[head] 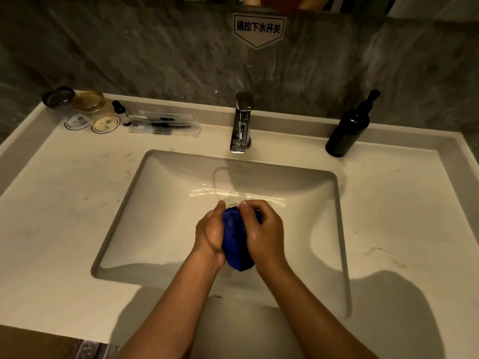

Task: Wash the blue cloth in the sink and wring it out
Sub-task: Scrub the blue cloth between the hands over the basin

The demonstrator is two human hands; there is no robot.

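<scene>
**Cloth bunched up between both hands, over the drain**

So the blue cloth (237, 239) is being held low inside the sink (166, 182), pretty much right above the drain (234, 205), which is just peeking out past the fingertips. It's being squeezed into a fat roll, and the roll's long axis is running front to back, away from the body toward the tap (242, 123). The left hand (210, 233) is being pressed flat against the cloth's left side, and the right hand (264, 229) is being curled over the top and right side, so both are closed on it. The near end of the roll is poking out below the palms.

No water is being seen coming from the tap, so this is probably the wringing part. Since the roll is lying lengthwise between the palms, a proper twist would likely need the hands shifted to opposite ends first. Neither hand is really nearer, both are level. The dark bottle (348, 128) is sitting well apart, out of the way.
</scene>
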